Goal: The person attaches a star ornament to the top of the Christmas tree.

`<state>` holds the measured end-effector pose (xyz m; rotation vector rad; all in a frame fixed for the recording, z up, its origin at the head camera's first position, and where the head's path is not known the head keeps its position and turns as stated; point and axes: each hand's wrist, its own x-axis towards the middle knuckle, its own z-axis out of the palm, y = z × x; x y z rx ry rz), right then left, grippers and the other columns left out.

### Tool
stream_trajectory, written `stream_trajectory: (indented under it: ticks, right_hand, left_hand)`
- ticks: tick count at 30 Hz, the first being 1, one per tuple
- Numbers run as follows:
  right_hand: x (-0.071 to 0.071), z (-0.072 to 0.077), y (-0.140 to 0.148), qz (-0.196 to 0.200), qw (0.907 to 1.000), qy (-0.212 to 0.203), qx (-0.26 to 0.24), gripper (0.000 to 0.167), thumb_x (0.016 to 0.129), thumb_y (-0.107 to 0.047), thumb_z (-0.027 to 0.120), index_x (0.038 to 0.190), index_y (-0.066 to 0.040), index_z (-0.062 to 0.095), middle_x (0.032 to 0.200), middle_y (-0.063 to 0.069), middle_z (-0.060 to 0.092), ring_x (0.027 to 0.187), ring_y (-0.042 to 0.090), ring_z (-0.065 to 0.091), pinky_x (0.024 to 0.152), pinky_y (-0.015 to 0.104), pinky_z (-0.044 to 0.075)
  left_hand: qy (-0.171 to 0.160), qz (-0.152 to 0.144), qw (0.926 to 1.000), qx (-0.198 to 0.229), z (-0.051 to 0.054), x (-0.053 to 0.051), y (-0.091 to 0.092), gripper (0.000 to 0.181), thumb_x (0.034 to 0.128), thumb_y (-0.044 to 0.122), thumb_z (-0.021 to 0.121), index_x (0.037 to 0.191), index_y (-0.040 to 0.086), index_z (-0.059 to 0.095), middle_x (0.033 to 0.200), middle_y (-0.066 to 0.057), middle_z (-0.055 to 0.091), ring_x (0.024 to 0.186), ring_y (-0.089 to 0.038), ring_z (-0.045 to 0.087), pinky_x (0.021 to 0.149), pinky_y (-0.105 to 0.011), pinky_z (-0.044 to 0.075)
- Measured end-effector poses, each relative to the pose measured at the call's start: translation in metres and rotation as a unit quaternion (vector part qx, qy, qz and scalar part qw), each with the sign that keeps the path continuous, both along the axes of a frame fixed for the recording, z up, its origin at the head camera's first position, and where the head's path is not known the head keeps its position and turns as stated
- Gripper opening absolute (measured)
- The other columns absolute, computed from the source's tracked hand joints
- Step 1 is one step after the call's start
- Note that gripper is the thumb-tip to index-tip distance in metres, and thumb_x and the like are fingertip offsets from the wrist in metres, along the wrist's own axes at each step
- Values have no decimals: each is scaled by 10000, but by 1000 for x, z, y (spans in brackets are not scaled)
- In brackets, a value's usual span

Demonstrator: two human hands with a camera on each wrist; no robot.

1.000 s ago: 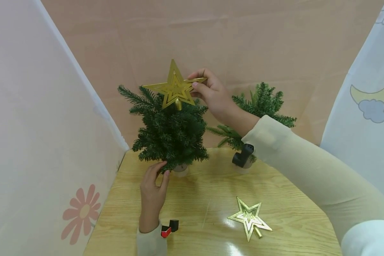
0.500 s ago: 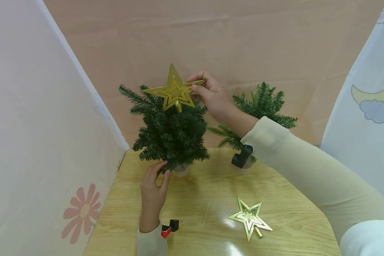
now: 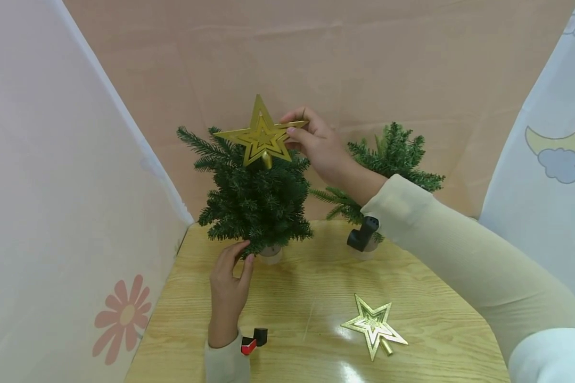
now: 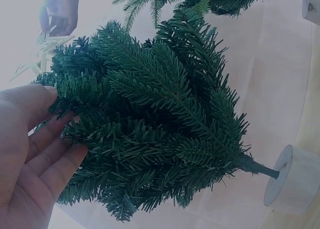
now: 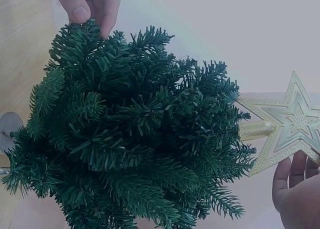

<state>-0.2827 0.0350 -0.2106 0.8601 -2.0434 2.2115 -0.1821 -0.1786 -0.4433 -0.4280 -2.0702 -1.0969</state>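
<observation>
Gold star point(image 3: 263, 138) at crown of tree point(image 3: 263, 194), socket point(image 5: 255, 130) meeting needles.
Right hand point(image 3: 322, 141) pinches star by one point, left hand point(image 3: 229, 279) a low branch point(image 3: 256, 248); off-centre grip may tilt star, branch tug may tip tree.

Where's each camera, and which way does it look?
Head: on the head, facing forward and down at the table; left hand, right hand, sleeves show.
Left wrist: worn there, facing the left tree; left hand close, right hand farther.
Right wrist: worn there, facing that tree; both hands show.
Wrist views share tree, hands, held star.
</observation>
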Motion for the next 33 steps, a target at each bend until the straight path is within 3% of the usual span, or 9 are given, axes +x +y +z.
stream_trajectory:
  ticks: [10,25,33]
  right_hand:
    - [0,1,-1,50,9998,-43,-167,164,1045,-20,377,1179,-44,470,1195,111,475,1060,288,540,1025,394,446]
    - [0,-5,-2,143,9998,-129,-98,151,1043,-9,378,1147,-46,481,1154,85,476,999,214,535,995,412,456]
    - [1,-10,0,157,9997,-149,99,187,1046,-31,392,1200,-32,498,1276,90,445,1061,251,510,1021,423,447]
  left_hand:
    - [-3,-8,10000,13,-1,-1,-1,305,924,113,686,1226,85,658,1157,-82,640,1101,-237,608,929,-283,519]
    - [27,18,10000,15,-1,-2,-1,335,900,60,703,1229,102,658,1137,-89,642,1074,-246,617,922,-289,525]
    - [-46,-26,10000,32,-1,-1,-1,310,931,116,677,1239,104,653,1137,-119,641,1079,-235,612,933,-276,516]
